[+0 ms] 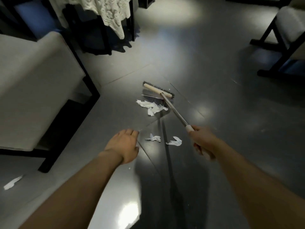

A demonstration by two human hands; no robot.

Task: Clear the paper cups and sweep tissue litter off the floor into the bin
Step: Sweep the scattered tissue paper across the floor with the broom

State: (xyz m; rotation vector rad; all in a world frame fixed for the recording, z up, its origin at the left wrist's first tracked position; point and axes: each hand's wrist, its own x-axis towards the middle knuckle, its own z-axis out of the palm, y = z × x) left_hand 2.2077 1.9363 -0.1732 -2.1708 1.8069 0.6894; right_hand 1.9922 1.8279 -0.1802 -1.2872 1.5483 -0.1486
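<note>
A broom with a wooden head and dark bristles (158, 90) stands on the glossy grey floor, its metal handle (175, 111) slanting back to my right hand (202, 140), which grips the white end of the handle. A bunch of white tissue litter (151, 106) lies just in front of the bristles. Two smaller tissue scraps (153, 138) (175, 141) lie between my hands. Another scrap (12, 182) lies at the far left by a chair leg. My left hand (124, 145) hovers over the floor with relaxed fingers, holding nothing. No cup or bin is in view.
A white-cushioned seat with a black frame (33, 90) fills the left. A table with a white lace cloth (107, 12) stands at the back. Another black-framed chair (283, 40) stands at the right. Grey floor (214, 76) lies beyond the broom.
</note>
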